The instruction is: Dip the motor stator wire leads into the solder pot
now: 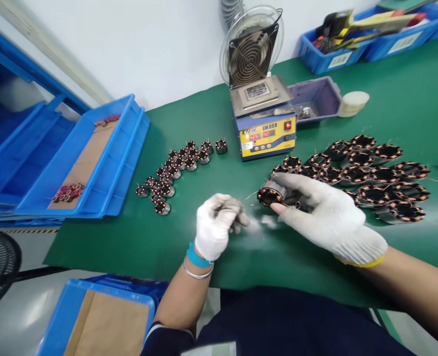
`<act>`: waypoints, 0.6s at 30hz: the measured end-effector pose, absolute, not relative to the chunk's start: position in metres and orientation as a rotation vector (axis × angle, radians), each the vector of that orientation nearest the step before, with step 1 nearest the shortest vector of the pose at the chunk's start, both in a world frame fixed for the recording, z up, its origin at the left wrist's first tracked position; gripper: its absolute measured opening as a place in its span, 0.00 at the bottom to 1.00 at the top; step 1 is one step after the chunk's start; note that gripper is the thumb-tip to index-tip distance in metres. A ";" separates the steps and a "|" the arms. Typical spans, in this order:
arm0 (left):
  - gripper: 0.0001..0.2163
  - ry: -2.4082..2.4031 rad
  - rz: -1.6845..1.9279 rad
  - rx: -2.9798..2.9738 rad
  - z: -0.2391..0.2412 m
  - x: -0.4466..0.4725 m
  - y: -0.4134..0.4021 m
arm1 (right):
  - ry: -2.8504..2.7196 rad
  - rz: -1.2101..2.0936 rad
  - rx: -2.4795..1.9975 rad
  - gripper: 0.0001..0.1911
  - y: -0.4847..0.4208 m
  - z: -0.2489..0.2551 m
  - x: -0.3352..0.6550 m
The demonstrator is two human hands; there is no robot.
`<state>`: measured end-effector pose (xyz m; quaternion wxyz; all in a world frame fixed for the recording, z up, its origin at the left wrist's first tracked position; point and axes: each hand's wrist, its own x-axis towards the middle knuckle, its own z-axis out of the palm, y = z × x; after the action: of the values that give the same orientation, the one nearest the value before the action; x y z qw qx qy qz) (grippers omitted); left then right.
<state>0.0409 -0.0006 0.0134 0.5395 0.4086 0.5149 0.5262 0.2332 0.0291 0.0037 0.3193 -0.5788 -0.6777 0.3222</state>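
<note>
My right hand, in a white glove with a bare thumb tip showing, grips a motor stator between thumb and fingers. The stator is tilted, with its copper windings facing me and a thin wire sticking out to the left. To the left, my left hand is gloved and has its fingers curled together above the green table. Whatever those fingers may hold is hidden. Many more stators stand in a cluster beside and beyond my right hand. Another group of stators stands in slanting rows further left.
A solder pot with a lit display and a fan stands at the back, beside a purple bin and round pads. Blue tool bins line the back right. A blue tray leans at left; another blue crate is below.
</note>
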 end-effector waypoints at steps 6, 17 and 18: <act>0.18 1.370 1.391 0.956 -0.014 0.040 0.014 | -1.892 0.519 -1.652 0.31 0.099 0.050 0.235; 0.11 1.571 0.972 1.325 -0.043 0.045 0.040 | -2.426 -0.155 -1.864 0.30 0.277 0.113 0.208; 0.11 1.577 0.950 1.343 -0.042 0.044 0.040 | -2.455 -0.179 -1.870 0.30 0.280 0.112 0.205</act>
<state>0.0437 0.0398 -0.0425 0.4182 0.5354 0.6286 0.3786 0.2053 0.2795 0.1123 0.0251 -0.6048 -0.7938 -0.0578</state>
